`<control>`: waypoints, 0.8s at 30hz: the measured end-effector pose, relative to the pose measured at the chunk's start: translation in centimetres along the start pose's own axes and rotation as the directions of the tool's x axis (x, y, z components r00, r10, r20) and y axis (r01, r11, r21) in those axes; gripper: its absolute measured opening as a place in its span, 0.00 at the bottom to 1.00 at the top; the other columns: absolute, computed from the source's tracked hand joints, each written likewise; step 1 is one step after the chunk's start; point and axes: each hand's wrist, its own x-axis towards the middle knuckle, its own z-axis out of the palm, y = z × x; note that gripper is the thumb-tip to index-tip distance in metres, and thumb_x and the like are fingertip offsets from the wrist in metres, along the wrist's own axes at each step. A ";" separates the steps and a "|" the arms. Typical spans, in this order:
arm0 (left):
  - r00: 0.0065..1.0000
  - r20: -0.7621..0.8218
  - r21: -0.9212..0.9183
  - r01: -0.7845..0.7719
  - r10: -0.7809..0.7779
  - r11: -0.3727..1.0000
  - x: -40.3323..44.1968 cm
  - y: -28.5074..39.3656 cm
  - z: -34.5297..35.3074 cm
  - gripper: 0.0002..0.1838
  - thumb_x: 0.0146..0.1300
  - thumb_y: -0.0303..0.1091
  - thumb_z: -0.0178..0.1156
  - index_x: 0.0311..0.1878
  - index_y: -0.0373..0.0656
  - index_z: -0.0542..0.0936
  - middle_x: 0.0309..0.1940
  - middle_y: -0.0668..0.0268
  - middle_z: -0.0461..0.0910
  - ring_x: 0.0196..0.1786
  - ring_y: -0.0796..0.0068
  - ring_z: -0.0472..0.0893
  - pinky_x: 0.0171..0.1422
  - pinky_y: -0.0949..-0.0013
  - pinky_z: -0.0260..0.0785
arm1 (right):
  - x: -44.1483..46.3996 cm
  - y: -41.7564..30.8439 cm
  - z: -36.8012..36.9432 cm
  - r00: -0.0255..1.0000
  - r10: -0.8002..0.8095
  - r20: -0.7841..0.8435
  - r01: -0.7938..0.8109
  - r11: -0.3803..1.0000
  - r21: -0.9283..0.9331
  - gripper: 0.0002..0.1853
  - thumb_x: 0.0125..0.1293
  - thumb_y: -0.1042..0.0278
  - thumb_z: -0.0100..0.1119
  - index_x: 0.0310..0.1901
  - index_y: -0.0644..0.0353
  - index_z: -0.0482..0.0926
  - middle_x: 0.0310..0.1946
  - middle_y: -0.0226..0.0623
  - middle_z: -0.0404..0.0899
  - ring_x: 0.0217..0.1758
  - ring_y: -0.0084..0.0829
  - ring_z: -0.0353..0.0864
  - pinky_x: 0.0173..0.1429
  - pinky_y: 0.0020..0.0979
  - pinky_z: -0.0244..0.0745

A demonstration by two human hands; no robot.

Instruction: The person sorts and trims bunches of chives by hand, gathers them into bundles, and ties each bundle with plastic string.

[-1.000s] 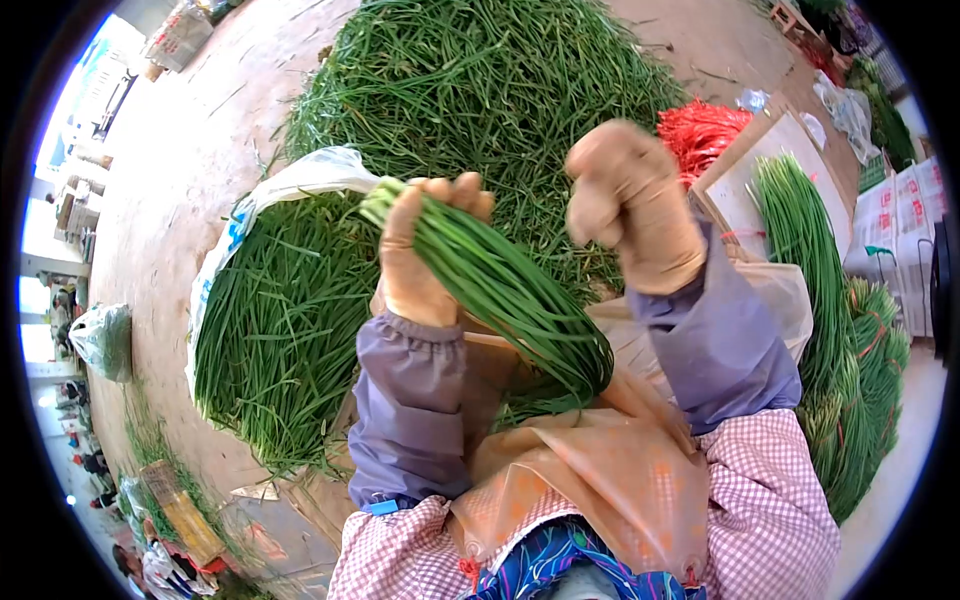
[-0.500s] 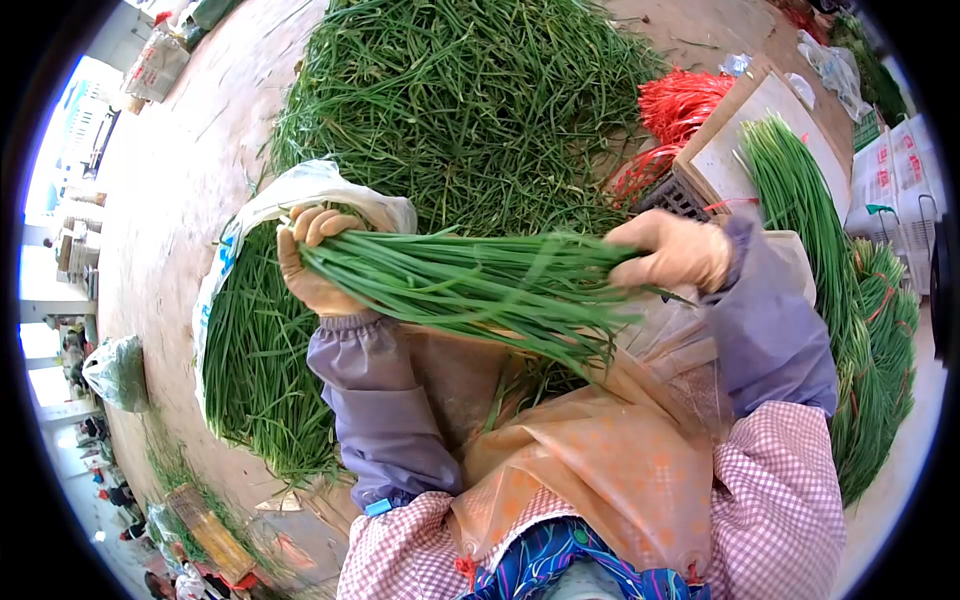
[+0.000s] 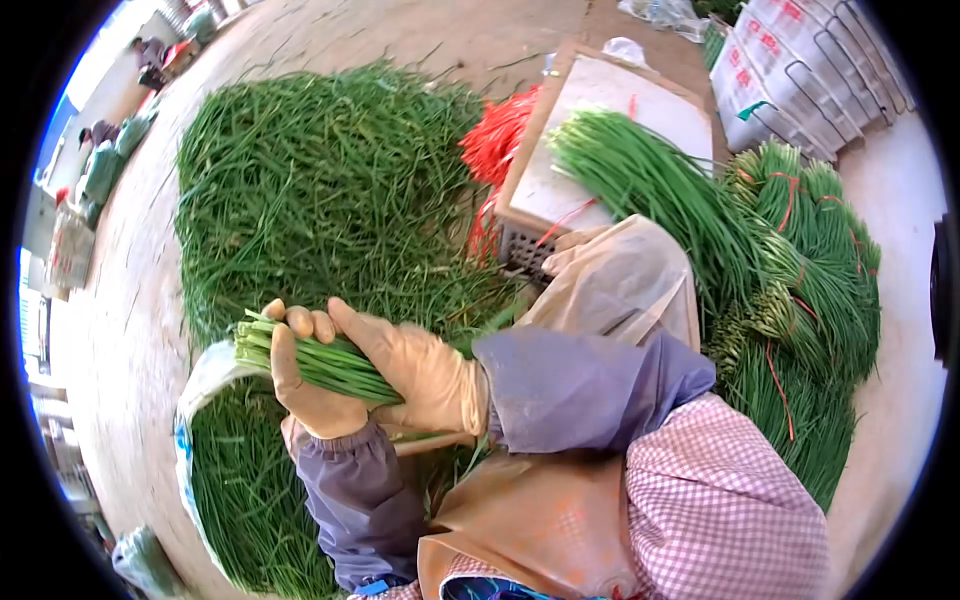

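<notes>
L hand (image 3: 325, 408) clenched round 1 bunch of greens (image 3: 345, 368); R hand (image 3: 430, 375) lies against it, grip can't tell. Done: several tied bundles (image 3: 820, 240) well right of R hand, overlapping, no exact ct. Still loose: 1 big heap (image 3: 330, 190) beyond hands, plus greens in 1 bag (image 3: 202, 385) by L hand; no tie visible on held bunch.

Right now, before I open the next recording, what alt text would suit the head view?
A person's gloved left hand grips a bunch of green stalks, with the gloved right hand against it. Beyond them lies a loose heap of greens; at the picture's right are red-tied green bundles.
</notes>
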 end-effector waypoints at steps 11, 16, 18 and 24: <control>0.974 -0.220 -0.020 0.053 -0.056 0.998 8.2 -5.5 2.9 0.12 0.76 0.34 0.48 0.56 0.40 0.74 0.30 0.71 0.77 0.33 0.76 0.79 0.49 0.66 0.80 | -8.5 2.3 -20.5 0.912 0.407 0.052 -0.409 0.893 0.187 0.40 0.58 0.73 0.63 0.73 0.62 0.58 0.60 0.48 0.77 0.63 0.34 0.77 0.67 0.32 0.71; 0.889 -0.262 0.437 0.457 -0.376 0.775 8.0 -12.5 6.3 0.18 0.71 0.38 0.58 0.58 0.38 0.75 0.34 0.66 0.80 0.35 0.74 0.81 0.41 0.70 0.77 | -9.4 3.0 -30.7 0.820 0.428 -0.379 -0.469 0.883 -0.017 0.39 0.60 0.79 0.59 0.74 0.62 0.57 0.61 0.44 0.77 0.65 0.29 0.75 0.67 0.28 0.69; 0.827 -0.189 0.578 0.530 -0.530 0.620 7.4 -16.3 6.1 0.17 0.72 0.38 0.57 0.57 0.38 0.76 0.38 0.62 0.83 0.37 0.73 0.83 0.40 0.72 0.75 | -9.3 6.1 -31.4 0.818 0.340 -0.464 -0.519 0.784 -0.341 0.40 0.60 0.76 0.60 0.75 0.62 0.55 0.62 0.51 0.74 0.64 0.39 0.77 0.68 0.33 0.70; 0.690 -0.033 0.840 0.412 -0.723 0.354 8.1 -23.5 8.2 0.21 0.73 0.43 0.53 0.58 0.35 0.76 0.46 0.61 0.83 0.40 0.74 0.83 0.43 0.72 0.74 | -9.1 16.0 -27.9 0.890 0.286 -0.355 -0.402 0.124 -0.907 0.49 0.58 0.49 0.66 0.73 0.67 0.55 0.62 0.54 0.69 0.55 0.47 0.73 0.56 0.42 0.73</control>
